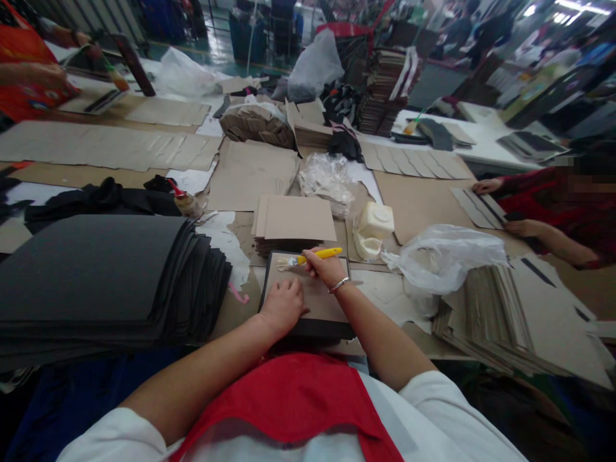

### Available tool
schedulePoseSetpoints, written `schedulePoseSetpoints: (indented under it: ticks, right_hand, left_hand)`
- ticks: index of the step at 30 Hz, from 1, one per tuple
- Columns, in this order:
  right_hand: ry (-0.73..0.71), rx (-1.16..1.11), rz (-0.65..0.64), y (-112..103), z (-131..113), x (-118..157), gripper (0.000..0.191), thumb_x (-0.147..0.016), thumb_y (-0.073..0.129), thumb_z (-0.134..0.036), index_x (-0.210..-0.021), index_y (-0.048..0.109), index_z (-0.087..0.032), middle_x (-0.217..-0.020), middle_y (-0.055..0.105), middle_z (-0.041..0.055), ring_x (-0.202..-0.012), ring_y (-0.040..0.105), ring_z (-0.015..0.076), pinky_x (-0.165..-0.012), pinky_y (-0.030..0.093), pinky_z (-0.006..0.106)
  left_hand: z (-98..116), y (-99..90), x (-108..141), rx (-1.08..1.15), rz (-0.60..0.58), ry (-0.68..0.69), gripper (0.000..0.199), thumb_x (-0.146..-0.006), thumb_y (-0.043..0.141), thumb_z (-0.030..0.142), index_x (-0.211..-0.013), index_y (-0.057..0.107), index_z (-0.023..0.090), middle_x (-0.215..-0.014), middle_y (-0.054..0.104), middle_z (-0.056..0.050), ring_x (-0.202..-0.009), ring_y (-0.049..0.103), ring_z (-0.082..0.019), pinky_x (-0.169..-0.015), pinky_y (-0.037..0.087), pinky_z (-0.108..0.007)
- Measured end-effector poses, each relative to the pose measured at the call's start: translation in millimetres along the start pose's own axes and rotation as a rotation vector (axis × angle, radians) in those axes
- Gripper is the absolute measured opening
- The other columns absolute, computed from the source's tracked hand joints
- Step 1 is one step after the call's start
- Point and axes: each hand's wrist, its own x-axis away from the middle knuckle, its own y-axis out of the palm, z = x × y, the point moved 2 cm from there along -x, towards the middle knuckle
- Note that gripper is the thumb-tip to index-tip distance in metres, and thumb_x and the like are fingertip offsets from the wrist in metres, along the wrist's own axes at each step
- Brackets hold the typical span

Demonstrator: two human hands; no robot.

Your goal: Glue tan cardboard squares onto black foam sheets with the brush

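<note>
My right hand (325, 266) is closed around the yellow handle of a paintbrush (323, 253). Its pale bristles point left and lie over the upper part of a brown cardboard panel (327, 301). Beneath the panel, dark grey sheets (312, 328) show along its edges. My left hand (283, 303) rests flat on the left side of the panel, fingers stretched forward and holding nothing. Just beyond the panel is a stack of smaller cardboard pieces (298, 218). A cut-open cream plastic jug (376, 221) stands to the right of that stack.
A tall pile of dark grey sheets (96, 276) fills the left. Stacked cardboard (500, 314) and a clear plastic bag (452, 250) lie at right. A glue bottle (187, 202) is beyond the dark pile. Co-workers' hands (524, 228) handle a panel at far right; another person (29, 77) works far left.
</note>
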Motion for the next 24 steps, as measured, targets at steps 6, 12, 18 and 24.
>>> schedulePoseSetpoints:
  ticks: [6, 12, 18, 24]
  right_hand:
    - [0.007, 0.052, 0.150, -78.4, 23.9, 22.1, 0.026, -0.075, 0.059, -0.043, -0.073, 0.058, -0.017, -0.050, 0.056, -0.0052, -0.036, 0.045, 0.0055, -0.033, 0.033, 0.016]
    - [0.054, 0.077, 0.263, -109.9, 29.0, 39.7, 0.019, -0.078, 0.058, -0.034, -0.071, 0.057, -0.017, -0.046, 0.054, -0.0058, -0.033, 0.044, 0.0048, -0.032, 0.033, 0.015]
    - [-0.026, 0.017, 0.286, -144.6, 29.4, 67.8, 0.029, -0.082, 0.056, -0.042, -0.094, 0.060, -0.016, -0.060, 0.062, -0.0034, -0.040, 0.053, 0.0059, -0.037, 0.038, 0.015]
    - [-0.110, 0.478, 0.331, -152.5, 103.3, 90.9, 0.032, -0.094, 0.039, -0.039, -0.118, 0.050, -0.020, -0.087, 0.068, 0.0048, -0.070, 0.064, 0.0118, -0.061, 0.046, 0.021]
  left_hand:
    - [-1.0, 3.3, 1.3, -0.007, 0.046, 0.004, 0.047, -0.085, 0.056, 0.039, -0.119, 0.058, 0.008, -0.124, 0.053, -0.021, -0.109, 0.049, -0.030, -0.090, 0.041, -0.041]
    - [3.3, -4.1, 0.3, -0.056, 0.004, 0.051, 0.043, -0.086, 0.054, 0.038, -0.119, 0.058, 0.012, -0.112, 0.058, -0.016, -0.102, 0.052, -0.028, -0.085, 0.044, -0.038]
    - [7.4, -1.0, 1.4, -0.143, -0.022, 0.097, 0.044, -0.091, 0.042, 0.036, -0.134, 0.047, 0.028, -0.125, 0.051, -0.015, -0.103, 0.051, -0.031, -0.079, 0.045, -0.040]
    - [11.0, 0.5, 4.0, -0.168, -0.027, 0.093, 0.046, -0.092, 0.039, 0.035, -0.136, 0.046, 0.026, -0.126, 0.051, -0.016, -0.105, 0.050, -0.031, -0.083, 0.045, -0.043]
